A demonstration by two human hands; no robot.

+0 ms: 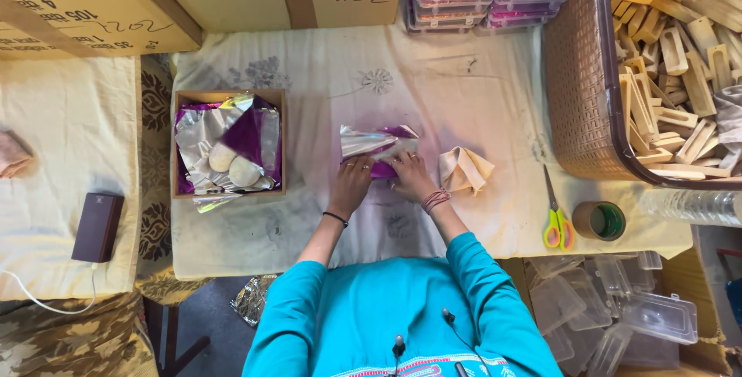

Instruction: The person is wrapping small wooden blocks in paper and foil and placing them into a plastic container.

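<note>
My left hand (352,178) and right hand (410,176) both press flat on the shiny silver and purple foil sheet (377,145), which lies sideways on the bench (309,222) just ahead of my fingers.

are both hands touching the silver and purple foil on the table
Touching. The head view shows the left hand and right hand both pressed flat on the near edge of the foil sheet, fingers overlapping it with no gap.

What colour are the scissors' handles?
The scissors have yellow and red-orange handles, seen best in the head view.
</note>
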